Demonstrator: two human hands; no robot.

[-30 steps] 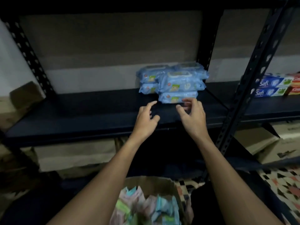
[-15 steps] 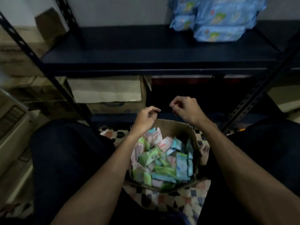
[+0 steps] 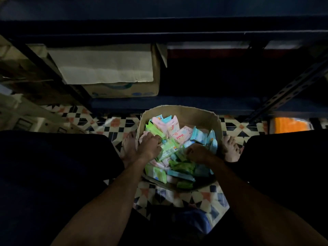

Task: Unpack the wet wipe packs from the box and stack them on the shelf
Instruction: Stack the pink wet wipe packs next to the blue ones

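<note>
Dozens of wet wipe packs (image 3: 179, 135) in pink, green and blue lie loose and jumbled in the open box (image 3: 181, 110) at the centre of the frame, and none of them is lifted clear. The box stands on the tiled floor (image 3: 115, 123) between my operator's bare feet (image 3: 231, 148), I judge so that both arms can drop straight into it without leaning. Both hands are down in the pile. The left hand (image 3: 149, 148) has its fingers curled under at the left side of the heap, its knuckles against a green pack (image 3: 168, 148). The right hand (image 3: 198, 153) is curled too, at the right side, with its fingertips buried among the wrappers. I cannot tell whether either hand has actually closed on a pack or is only digging for one. The step in hand looks like gathering the next load. The shelf (image 3: 159, 27) runs as a dark band across the top of the frame, directly above the far rim of the box, so anything lifted has to come back toward the body before it goes up and over that front edge. A carton (image 3: 124, 89) fills the space under the shelf in the upper left, and a slotted upright (image 3: 292, 87) slants across the upper right. The open way up lies between them, through the middle.
</note>
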